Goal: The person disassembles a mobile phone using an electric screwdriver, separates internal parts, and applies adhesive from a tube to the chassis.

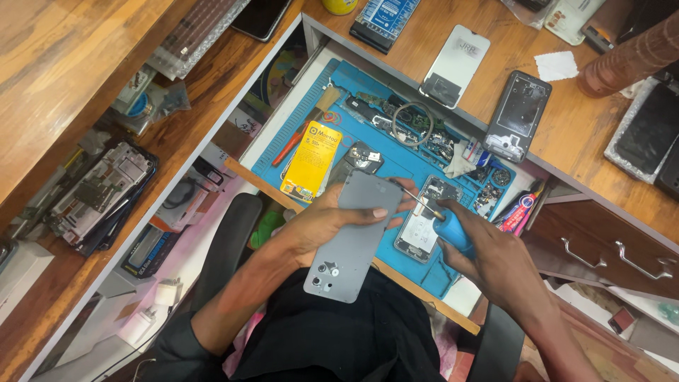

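Grey phone back cover (351,237) sits in my left hand (322,223), held over my lap at the near edge of the open drawer, its camera holes at the near end. My thumb lies across its face and my fingers wrap behind its left edge, so the hand is clasped on it, wrist bent inward and forearm coming up from the near left.

My right hand (488,258) is clenched around the blue handle of a screwdriver (442,223). The thin shaft points left and far, its tip touching the cover's far right corner. That forearm comes in from the near right.

Just behind the screwdriver an opened phone body (423,230) lies on the blue work mat (396,166) that lines the drawer. Also on the mat are a yellow flat pack (312,161) at the left, a dark phone part (361,159) beside it, a red-handled tool (290,147), a coiled ring of cable (412,124) and small circuit pieces toward the far right.

On the wooden desk beyond the drawer rest a white phone cover (455,67) and a black phone frame (518,115).
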